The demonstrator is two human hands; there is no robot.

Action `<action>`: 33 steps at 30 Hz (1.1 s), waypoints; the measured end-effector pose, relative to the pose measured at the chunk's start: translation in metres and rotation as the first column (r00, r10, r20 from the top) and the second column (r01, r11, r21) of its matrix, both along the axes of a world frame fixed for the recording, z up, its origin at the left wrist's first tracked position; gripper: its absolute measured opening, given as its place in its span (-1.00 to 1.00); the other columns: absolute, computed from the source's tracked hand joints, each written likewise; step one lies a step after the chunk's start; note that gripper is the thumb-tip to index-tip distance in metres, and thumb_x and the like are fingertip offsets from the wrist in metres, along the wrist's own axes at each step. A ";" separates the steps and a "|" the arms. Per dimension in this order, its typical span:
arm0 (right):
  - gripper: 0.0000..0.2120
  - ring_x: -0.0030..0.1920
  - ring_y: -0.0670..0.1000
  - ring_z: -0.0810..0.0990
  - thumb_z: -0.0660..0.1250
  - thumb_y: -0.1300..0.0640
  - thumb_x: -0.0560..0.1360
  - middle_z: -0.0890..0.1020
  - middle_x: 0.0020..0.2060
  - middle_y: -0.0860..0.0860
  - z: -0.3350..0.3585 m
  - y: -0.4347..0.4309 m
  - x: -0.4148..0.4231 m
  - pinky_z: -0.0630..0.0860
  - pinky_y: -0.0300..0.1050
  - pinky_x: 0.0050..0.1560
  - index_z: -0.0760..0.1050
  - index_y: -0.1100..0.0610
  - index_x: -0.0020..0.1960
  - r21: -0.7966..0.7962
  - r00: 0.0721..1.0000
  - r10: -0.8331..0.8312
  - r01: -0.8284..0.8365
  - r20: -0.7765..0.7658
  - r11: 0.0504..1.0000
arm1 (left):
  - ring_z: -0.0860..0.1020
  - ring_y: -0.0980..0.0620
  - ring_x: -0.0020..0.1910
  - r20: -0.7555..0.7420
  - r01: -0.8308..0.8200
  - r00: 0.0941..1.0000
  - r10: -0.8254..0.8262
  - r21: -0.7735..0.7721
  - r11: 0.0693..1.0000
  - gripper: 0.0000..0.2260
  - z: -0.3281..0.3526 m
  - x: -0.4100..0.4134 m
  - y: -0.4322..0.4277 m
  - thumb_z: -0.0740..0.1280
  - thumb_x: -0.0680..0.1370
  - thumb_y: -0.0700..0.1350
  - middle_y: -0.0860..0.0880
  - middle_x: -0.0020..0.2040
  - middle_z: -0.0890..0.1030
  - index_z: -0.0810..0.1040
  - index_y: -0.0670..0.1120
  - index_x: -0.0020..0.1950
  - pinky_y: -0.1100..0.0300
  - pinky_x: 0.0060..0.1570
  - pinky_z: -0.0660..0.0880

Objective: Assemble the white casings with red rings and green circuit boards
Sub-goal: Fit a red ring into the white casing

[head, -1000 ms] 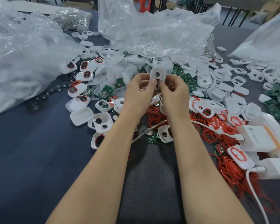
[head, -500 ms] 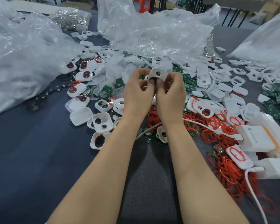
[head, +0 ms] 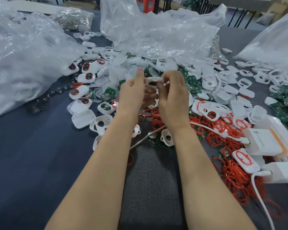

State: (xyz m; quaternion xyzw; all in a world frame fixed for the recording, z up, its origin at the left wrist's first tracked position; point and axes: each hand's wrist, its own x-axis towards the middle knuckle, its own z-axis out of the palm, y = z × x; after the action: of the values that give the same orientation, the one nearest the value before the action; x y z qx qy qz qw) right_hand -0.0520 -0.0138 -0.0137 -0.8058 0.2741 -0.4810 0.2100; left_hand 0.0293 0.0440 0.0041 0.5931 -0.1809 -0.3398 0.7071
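Closest in, on the dark table (head: 32, 163): a white cable (head: 204, 128) passing behind the right wrist and ending at a white charger block (head: 264, 143), with red rings (head: 231, 171) tangled thickly around both.

Just beyond, raised clear of the table: left hand (head: 131, 93) and right hand (head: 173, 95) close together, a white casing (head: 154, 80) between them, its dark opening toward the camera. Right thumb and forefinger pinched on the casing's right end. Left thumb straight and lifted beside the casing's left end, fingers curled beneath it. Impossible to tell whether those fingers touch it.

Left of the hands, assembled casings (head: 76, 93) with red-rimmed windows, lying at the foot of a large plastic bag (head: 23, 55) stuffed with white contents too blurred to name. Right of the hands, green circuit boards (head: 191, 80) mixed into a spread of empty casings (head: 209, 80).

Farther back, a crumpled clear bag (head: 156, 34) at centre, contents not readable. At far left, a small bag of shiny metal parts (head: 73, 19). At far right, another white-filled bag (head: 272, 42).
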 end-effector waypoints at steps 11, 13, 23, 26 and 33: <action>-0.81 -0.02 0.00 0.62 0.21 0.30 0.54 0.64 -0.04 0.01 0.003 -0.005 -0.003 0.55 -0.12 0.02 0.54 0.10 0.04 0.430 0.985 0.088 -0.144 0.147 0.891 | 0.64 -0.02 -0.03 0.050 0.006 0.999 -0.001 -0.088 0.996 -0.84 -0.005 0.009 -0.001 0.29 0.58 -0.29 -0.11 -0.01 0.63 0.46 -0.06 0.10 0.12 0.05 0.60; -0.90 0.02 0.04 0.64 0.28 0.18 0.56 0.64 -0.05 0.02 0.004 -0.008 -0.004 0.58 0.03 0.11 0.54 0.06 0.05 0.604 0.957 0.081 -0.240 0.279 0.760 | 0.64 -0.03 0.01 0.099 0.051 0.994 -0.042 -0.087 0.995 -0.86 -0.006 0.007 -0.001 0.31 0.57 -0.27 -0.08 -0.02 0.64 0.50 -0.04 0.03 0.07 0.10 0.59; -0.89 -0.16 -0.03 0.62 0.26 0.35 0.54 0.63 -0.13 0.09 0.012 -0.009 -0.007 0.57 -0.26 -0.17 0.51 0.18 -0.04 0.646 0.675 0.019 -0.713 0.737 0.275 | 0.64 0.09 -0.18 -0.153 0.161 0.966 -0.210 -0.285 0.945 -0.87 -0.003 0.006 0.002 0.27 0.58 -0.30 -0.01 -0.18 0.67 0.56 -0.10 -0.01 0.30 -0.20 0.57; -0.89 -0.19 -0.05 0.64 0.25 0.34 0.54 0.65 -0.16 0.06 0.014 -0.010 -0.010 0.58 -0.28 -0.16 0.51 0.17 -0.04 0.618 0.628 -0.003 -0.764 0.778 0.182 | 0.65 0.09 -0.21 -0.225 0.179 0.938 -0.262 -0.332 0.926 -0.86 -0.001 0.007 0.004 0.25 0.59 -0.31 -0.02 -0.17 0.69 0.56 -0.10 0.00 0.31 -0.22 0.57; -0.87 -0.25 -0.04 0.57 0.25 0.29 0.55 0.63 -0.23 0.04 0.018 -0.010 -0.015 0.51 -0.29 -0.31 0.51 0.10 -0.05 0.679 0.675 -0.089 -0.717 0.733 0.159 | 0.67 0.09 -0.16 -0.045 0.232 0.964 -0.262 -0.340 0.911 -0.78 0.002 0.002 0.004 0.23 0.60 -0.33 -0.04 -0.16 0.69 0.55 -0.10 0.13 0.29 -0.13 0.57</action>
State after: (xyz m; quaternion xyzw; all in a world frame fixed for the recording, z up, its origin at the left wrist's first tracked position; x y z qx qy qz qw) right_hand -0.0666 -0.0236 0.0047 -0.3277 0.2253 -0.3827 0.8339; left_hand 0.0310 0.0483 0.0060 0.4221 -0.2772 -0.4173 0.7556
